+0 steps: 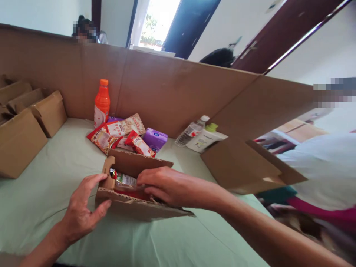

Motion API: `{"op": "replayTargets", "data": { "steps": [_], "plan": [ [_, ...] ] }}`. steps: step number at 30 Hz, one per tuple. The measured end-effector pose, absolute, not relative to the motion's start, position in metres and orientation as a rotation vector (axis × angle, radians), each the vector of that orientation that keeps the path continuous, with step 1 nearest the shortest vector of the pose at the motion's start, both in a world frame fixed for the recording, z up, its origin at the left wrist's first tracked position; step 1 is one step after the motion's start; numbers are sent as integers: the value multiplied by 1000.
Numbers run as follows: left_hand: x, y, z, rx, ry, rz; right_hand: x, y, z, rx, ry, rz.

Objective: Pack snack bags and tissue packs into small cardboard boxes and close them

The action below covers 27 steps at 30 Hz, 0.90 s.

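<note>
The small cardboard box lies open near the front edge of the green-covered worktop. The left hand is open, thumb on the near wall and fingers at the end flap, apparently bracing the box against sliding. The right hand reaches inside with its fingers laid over a snack packet; whether they pinch it cannot be told. Behind, within reach, lie a heap of snack packets, an orange drink bottle standing upright, and a purple pack.
</note>
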<state>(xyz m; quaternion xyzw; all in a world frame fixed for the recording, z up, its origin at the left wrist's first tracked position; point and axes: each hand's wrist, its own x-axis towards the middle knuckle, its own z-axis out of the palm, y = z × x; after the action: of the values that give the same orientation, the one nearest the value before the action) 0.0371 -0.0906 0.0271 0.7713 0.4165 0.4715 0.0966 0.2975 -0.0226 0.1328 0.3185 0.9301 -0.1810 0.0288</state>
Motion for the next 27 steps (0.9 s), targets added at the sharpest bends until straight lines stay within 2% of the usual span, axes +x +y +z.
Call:
{"op": "replayTargets", "data": {
  "steps": [3,6,11,15,18,24,27],
  "plan": [
    [38,-85,32,2349,1136,1394,334,-40,139,1254,3075,-538],
    [38,-80,37,2388,1082,1385,371,-64,131,1534,3164,-383],
    [41,-75,44,2370,1109,1396,378,-92,85,1510,3201,-357],
    [44,-79,47,2379,1270,1331,359,-93,56,1669,3303,-372],
    [47,-79,47,2398,1447,1277,357,-87,48,1734,3399,-295],
    [53,-72,50,2482,1510,1128,363,-63,44,1916,3379,158],
    [54,-70,51,2523,1560,1085,364,-54,38,1806,3421,117]
  ]
}}
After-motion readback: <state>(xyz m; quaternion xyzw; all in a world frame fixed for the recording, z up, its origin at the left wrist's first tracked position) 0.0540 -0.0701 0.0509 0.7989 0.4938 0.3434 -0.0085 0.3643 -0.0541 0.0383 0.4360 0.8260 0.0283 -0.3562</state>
